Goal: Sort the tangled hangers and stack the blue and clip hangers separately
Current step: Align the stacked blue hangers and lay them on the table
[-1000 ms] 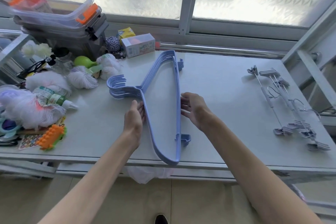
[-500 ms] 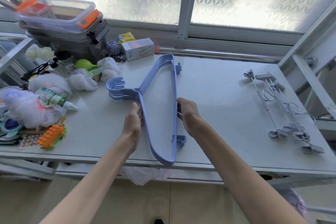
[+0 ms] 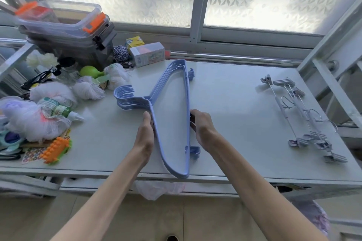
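A stack of several blue plastic hangers (image 3: 170, 82) lies flat on the white table (image 3: 235, 103), hooks pointing left and one end over the front edge. My left hand (image 3: 145, 137) presses its straight fingers against the stack's slanted left arm. My right hand (image 3: 202, 129) touches the straight bar on the stack's right side, with its fingertips hidden against the bar. A separate pile of metal clip hangers (image 3: 305, 121) rests on the right part of the table, away from both hands.
Clutter fills the table's left: stacked plastic bins (image 3: 64, 31), white mesh puffs (image 3: 35, 121), a glue bottle (image 3: 58, 109), an orange toy (image 3: 55, 149) and a small box (image 3: 147, 54). A window frame stands behind, a metal rack (image 3: 333, 76) at the right.
My right hand has moved left from free of the stack onto its straight bar. My left hand stays against the slanted arm. The view has shifted slightly.
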A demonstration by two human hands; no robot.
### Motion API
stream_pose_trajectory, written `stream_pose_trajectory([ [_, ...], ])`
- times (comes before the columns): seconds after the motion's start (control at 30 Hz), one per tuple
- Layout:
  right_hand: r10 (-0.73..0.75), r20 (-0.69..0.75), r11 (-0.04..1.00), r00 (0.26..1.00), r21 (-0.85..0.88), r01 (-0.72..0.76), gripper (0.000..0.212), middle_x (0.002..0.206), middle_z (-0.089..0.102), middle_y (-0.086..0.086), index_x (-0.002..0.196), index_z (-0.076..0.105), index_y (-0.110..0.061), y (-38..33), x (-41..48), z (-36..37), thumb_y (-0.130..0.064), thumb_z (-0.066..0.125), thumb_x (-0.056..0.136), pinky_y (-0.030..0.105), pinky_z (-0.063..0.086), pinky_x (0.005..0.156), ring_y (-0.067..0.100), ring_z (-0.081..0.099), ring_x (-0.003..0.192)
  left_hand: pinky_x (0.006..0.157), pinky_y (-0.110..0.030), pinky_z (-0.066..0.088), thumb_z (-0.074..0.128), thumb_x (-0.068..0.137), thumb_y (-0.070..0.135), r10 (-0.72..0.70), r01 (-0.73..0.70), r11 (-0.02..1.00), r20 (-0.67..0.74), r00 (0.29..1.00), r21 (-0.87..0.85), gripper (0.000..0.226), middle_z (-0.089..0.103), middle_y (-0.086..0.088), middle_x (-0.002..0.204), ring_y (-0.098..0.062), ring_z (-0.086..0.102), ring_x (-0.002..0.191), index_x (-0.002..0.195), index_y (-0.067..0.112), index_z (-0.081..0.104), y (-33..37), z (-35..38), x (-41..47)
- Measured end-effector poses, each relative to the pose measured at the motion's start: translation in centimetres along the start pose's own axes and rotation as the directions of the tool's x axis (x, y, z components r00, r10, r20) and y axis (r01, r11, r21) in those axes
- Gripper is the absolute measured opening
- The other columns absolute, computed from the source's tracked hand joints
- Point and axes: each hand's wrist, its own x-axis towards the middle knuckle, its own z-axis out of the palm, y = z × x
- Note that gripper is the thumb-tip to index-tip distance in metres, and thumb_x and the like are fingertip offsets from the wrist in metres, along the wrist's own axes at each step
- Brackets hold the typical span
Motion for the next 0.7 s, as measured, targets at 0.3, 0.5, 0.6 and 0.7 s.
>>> stream_pose_trajectory([
  [0.3, -0.045, -0.158, 0.999, 0.986, -0.004, 0.045, 0.018, 0.097, 0.064, 0.016, 0.101, 0.065, 0.001, 0.9, -3.4, -5.7, -0.002, 0.048, 0.096, 0.035, 0.053, 0.08, 0.029, 0.059, 0.086, 0.112, -0.029, 0.032, 0.031, 0.103, 0.039, -0.066, 0.079, 0.989, 0.104, 0.992, -0.121, 0.048, 0.052, 0.002, 0.136, -0.011, 0.047, 0.128, 0.143, 0.014, 0.043, 1.0, -1.5, -1.7],
  [0.5, -0.124, -0.259, 0.992, 0.958, -0.067, 0.111, 0.021, 0.093, 0.067, 0.019, 0.097, 0.066, 0.001, 1.0, -5.9, -11.3, 0.002, 0.045, 0.095, 0.031, 0.052, 0.071, 0.029, 0.062, 0.079, 0.104, -0.033, 0.043, 0.049, 0.094, 0.014, 0.142, -0.147, 0.988, -0.106, 0.984, -0.039, 0.019, 0.066, -0.003, 0.111, -0.015, 0.059, 0.11, 0.103, 0.018, 0.066, 2.6, -2.3, -5.0],
  [0.6, -0.167, -0.322, 0.985, 0.932, -0.104, 0.14, 0.02, 0.089, 0.067, 0.017, 0.09, 0.066, -0.002, 0.7, -6.7, -14.3, 0.002, 0.047, 0.094, 0.031, 0.052, 0.068, 0.026, 0.062, 0.073, 0.097, -0.031, 0.049, 0.05, 0.092, 0.01, 0.24, -0.242, 0.97, -0.07, 0.968, -0.014, 0.022, 0.07, -0.001, 0.108, -0.013, 0.064, 0.106, 0.099, 0.022, 0.068, 3.7, -0.7, -6.5],
  [0.7, -0.203, -0.386, 0.974, 0.9, -0.172, 0.146, 0.017, 0.084, 0.067, 0.015, 0.093, 0.066, 0.0, 0.4, -7.0, -17.3, 0.002, 0.048, 0.092, 0.03, 0.051, 0.065, 0.022, 0.06, 0.066, 0.092, -0.03, 0.051, 0.049, 0.093, 0.003, 0.266, -0.266, 0.964, 0.042, 0.963, -0.012, 0.024, 0.072, -0.005, 0.103, -0.017, 0.067, 0.102, 0.097, 0.017, 0.069, 4.6, 2.3, -7.4],
])
